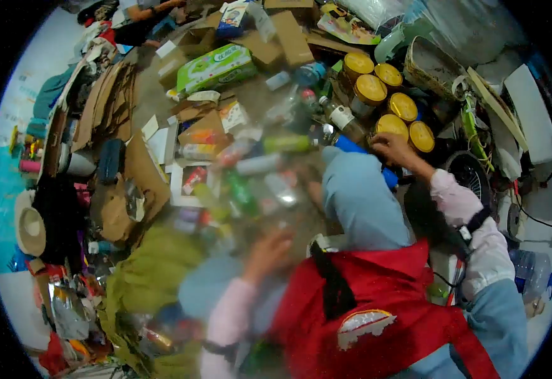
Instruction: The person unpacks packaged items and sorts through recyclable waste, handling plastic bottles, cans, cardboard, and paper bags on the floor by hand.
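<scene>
My right hand (392,150) reaches forward with its fingers bent and pressed together, at the near edge of a group of cans with yellow lids (370,88). What those fingers hold, if anything, is hidden. Just below it lies a long blue object (350,144), partly behind my knee. A clear bottle with a pale label (342,116) rests left of the cans. My left hand (269,254), smeared by motion, is low in the middle, near a loose pile of bottles. That pile includes a green bottle (241,192) and a whitish bottle (281,188).
A green-and-white packet (216,68) and cardboard boxes (282,38) lie at the back. Flattened cardboard (104,104) is stacked on the left. An olive-green sack (146,271) sits at lower left. Another person's arm (143,11) shows at top left. A spoked wheel (466,174) stands at right.
</scene>
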`<state>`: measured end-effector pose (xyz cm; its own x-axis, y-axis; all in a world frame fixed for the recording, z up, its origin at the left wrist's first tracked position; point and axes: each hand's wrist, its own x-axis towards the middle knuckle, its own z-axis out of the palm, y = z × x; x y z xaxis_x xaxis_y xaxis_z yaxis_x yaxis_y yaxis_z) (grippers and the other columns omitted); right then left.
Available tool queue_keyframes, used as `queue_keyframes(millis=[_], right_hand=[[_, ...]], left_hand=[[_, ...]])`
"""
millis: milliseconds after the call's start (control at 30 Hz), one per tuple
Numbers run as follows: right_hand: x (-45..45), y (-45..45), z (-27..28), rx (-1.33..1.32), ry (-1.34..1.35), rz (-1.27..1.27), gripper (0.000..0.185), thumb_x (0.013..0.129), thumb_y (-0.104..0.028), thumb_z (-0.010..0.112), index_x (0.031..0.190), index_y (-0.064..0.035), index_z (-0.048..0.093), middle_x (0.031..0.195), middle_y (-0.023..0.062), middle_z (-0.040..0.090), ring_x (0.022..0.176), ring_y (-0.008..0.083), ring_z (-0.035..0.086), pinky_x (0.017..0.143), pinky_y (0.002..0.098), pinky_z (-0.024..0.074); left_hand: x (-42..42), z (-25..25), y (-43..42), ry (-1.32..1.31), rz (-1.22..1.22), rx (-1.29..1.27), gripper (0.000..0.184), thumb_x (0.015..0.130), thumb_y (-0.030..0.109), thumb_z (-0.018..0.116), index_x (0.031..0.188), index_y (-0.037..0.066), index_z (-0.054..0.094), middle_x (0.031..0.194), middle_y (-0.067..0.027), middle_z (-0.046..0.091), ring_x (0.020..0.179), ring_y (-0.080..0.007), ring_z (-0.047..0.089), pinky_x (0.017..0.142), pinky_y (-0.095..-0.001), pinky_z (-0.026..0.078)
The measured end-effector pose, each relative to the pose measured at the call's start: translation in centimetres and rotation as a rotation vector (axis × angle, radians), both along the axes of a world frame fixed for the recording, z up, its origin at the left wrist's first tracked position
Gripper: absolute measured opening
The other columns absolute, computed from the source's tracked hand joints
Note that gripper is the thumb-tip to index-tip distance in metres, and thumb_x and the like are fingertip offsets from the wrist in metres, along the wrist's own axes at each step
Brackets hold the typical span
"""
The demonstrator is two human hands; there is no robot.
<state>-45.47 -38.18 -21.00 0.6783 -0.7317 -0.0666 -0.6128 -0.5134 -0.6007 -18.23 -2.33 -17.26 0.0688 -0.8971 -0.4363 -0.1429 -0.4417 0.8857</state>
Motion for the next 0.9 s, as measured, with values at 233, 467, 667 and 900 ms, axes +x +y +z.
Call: queue_keyframes(millis=[233, 467, 667, 900], right_hand=[[7.3, -2.3, -13.3, 0.209, 0.227, -0.012, 0.023, 0.072, -0.02, 0.063, 0.09, -0.005, 0.061, 0.084, 0.0135, 0.063, 0.076, 0.0292, 0.06, 0.069, 0.0361, 0.0469], [13.5, -6.4, -22.1, 0.144, 0.358, -0.048, 0.04, 0.071, -0.017, 0.065, 0.107, -0.0069, 0.05, 0.101, 0.0162, 0.054, 0.096, 0.0341, 0.051, 0.079, 0.0412, 0.043], [18.8, -9.3, -23.5, -0.052, 0.332, 0.003, 0.065, 0.066, -0.019, 0.07, 0.121, -0.004, 0.038, 0.112, 0.0177, 0.045, 0.104, 0.0358, 0.045, 0.087, 0.0423, 0.04], [21.6, -9.5, -24.4, -0.213, 0.439, -0.022, 0.089, 0.06, -0.028, 0.076, 0.132, -0.0078, 0.028, 0.121, 0.0161, 0.039, 0.113, 0.0332, 0.038, 0.091, 0.047, 0.0341]], left_hand=[[4.0, 0.5, -2.6, -0.128, -0.013, 0.181, 0.034, 0.087, 0.023, 0.051, 0.114, 0.002, 0.052, 0.099, -0.0085, 0.06, 0.092, -0.0166, 0.055, 0.083, -0.028, 0.042], [7.7, -5.1, -4.6, -0.164, -0.001, 0.243, 0.036, 0.087, 0.029, 0.051, 0.116, 0.007, 0.052, 0.103, -0.0052, 0.06, 0.084, -0.0124, 0.056, 0.059, -0.0242, 0.046], [9.3, -5.9, -6.4, -0.169, 0.039, 0.385, 0.031, 0.087, 0.023, 0.052, 0.114, 0.007, 0.054, 0.103, -0.0061, 0.06, 0.089, -0.0143, 0.056, 0.077, -0.0275, 0.044], [9.2, -7.7, -6.5, -0.149, 0.029, 0.315, 0.03, 0.085, 0.019, 0.053, 0.112, 0.005, 0.055, 0.105, -0.0113, 0.059, 0.096, -0.0227, 0.056, 0.084, -0.0325, 0.042]])
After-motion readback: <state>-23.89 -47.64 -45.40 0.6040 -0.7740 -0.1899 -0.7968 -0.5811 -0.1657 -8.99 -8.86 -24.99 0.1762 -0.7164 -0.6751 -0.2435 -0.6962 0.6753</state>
